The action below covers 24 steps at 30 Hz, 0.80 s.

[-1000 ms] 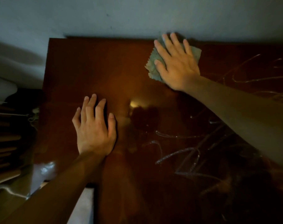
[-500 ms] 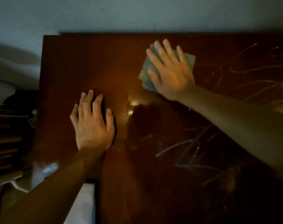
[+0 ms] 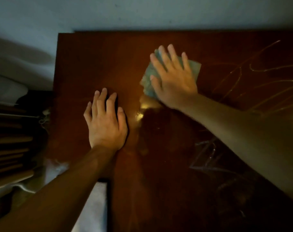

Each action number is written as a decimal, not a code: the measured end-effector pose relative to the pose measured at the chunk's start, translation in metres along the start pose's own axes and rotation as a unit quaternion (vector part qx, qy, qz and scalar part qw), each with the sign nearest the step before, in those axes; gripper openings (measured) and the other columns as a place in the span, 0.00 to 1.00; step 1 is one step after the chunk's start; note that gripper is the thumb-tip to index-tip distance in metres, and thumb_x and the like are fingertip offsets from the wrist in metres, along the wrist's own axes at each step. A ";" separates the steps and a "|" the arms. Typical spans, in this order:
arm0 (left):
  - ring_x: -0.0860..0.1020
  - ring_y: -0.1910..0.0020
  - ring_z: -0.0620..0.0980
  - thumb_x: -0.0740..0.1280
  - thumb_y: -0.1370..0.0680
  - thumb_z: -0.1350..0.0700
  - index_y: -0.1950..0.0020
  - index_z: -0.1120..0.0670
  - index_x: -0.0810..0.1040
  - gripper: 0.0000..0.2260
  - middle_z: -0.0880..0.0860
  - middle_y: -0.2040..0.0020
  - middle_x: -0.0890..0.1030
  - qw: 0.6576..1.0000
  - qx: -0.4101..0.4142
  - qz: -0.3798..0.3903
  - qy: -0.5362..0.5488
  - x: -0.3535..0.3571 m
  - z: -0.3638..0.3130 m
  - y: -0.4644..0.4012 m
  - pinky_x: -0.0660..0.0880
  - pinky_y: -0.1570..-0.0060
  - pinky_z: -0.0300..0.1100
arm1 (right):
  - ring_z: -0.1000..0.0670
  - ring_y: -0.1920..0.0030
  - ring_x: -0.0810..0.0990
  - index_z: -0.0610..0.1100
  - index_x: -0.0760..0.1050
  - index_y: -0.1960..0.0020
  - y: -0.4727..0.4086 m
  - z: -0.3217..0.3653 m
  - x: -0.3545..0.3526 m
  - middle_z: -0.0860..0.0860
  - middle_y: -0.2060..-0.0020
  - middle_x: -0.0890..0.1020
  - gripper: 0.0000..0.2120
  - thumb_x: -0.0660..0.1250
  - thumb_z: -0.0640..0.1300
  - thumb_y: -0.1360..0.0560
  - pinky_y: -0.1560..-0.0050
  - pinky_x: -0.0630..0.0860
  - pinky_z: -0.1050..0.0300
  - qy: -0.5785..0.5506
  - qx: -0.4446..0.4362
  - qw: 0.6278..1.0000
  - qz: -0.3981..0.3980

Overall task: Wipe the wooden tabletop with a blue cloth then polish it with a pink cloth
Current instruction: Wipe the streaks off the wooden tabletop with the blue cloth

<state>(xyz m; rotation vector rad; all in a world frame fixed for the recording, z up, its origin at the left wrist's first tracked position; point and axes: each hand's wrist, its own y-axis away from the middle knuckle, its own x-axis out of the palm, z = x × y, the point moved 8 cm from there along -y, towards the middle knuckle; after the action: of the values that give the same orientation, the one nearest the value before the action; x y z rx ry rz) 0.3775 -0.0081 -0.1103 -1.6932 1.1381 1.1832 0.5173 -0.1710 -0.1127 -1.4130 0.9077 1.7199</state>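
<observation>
We press the blue cloth (image 3: 195,68) flat under the straight fingers of our right hand (image 3: 173,81), far on the wooden tabletop (image 3: 95,64), and the unwiped streaks (image 3: 259,67) lie to its right, away from our open left hand (image 3: 105,123).

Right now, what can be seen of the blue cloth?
The cloth looks pale blue-green in the dim light, a soft fabric, apparently folded into a small pad. It lies flat on the tabletop, toward the far edge and right of centre. The right hand presses on it with spread, straight fingers and covers most of it; only the left edge and the far right corner show. It is blurred, so weave and edging cannot be told. The left hand lies apart from it.
</observation>
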 end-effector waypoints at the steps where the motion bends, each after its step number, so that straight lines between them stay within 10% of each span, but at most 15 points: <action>1: 0.59 0.22 0.56 0.55 0.18 0.50 0.27 0.55 0.68 0.20 0.57 0.24 0.67 1.000 -0.002 0.002 0.005 -0.001 0.000 0.000 0.55 0.26 0.57 | 0.43 0.18 0.46 0.49 0.53 0.17 0.020 0.021 0.005 0.46 0.17 0.52 0.30 0.46 0.59 0.16 0.20 0.44 0.38 0.003 -0.034 0.999 -0.001; 7: 0.57 0.21 0.56 0.54 0.18 0.50 0.26 0.55 0.68 0.21 0.58 0.23 0.65 0.999 0.005 0.024 0.027 -0.002 0.001 0.000 0.53 0.25 0.58 | 0.46 0.18 0.46 0.50 0.53 0.18 0.094 0.078 0.028 0.47 0.17 0.52 0.31 0.46 0.62 0.17 0.20 0.44 0.39 0.009 -0.185 0.980 0.065; 15: 0.57 0.21 0.53 0.55 0.19 0.52 0.27 0.55 0.72 0.22 0.56 0.23 0.66 0.994 -0.005 0.021 0.111 -0.010 0.003 -0.002 0.50 0.22 0.52 | 0.45 0.17 0.43 0.50 0.49 0.17 -0.008 0.048 0.011 0.47 0.17 0.49 0.30 0.42 0.60 0.16 0.20 0.42 0.39 0.012 -0.041 0.999 0.022; 19: 0.62 0.23 0.48 0.54 0.20 0.54 0.31 0.55 0.76 0.20 0.52 0.26 0.71 0.966 -0.049 0.041 0.250 -0.020 0.019 -0.010 0.52 0.25 0.44 | 0.42 0.18 0.51 0.47 0.56 0.18 0.092 0.129 0.030 0.44 0.18 0.57 0.30 0.47 0.59 0.17 0.20 0.50 0.36 -0.004 -0.165 0.986 0.020; 24: 0.62 0.23 0.49 0.56 0.19 0.52 0.29 0.53 0.73 0.19 0.53 0.26 0.70 0.989 0.014 0.045 0.138 -0.032 0.055 -0.003 0.54 0.25 0.52 | 0.46 0.18 0.49 0.50 0.55 0.18 0.090 0.139 0.035 0.47 0.18 0.54 0.31 0.47 0.61 0.17 0.20 0.45 0.41 0.026 -0.248 0.965 0.079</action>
<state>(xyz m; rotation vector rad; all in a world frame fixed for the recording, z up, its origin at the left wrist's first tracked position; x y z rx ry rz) 0.3599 0.0514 -0.0951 -1.8408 1.4058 1.0014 0.3677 -0.0919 -0.1193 -1.7468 0.6516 2.1430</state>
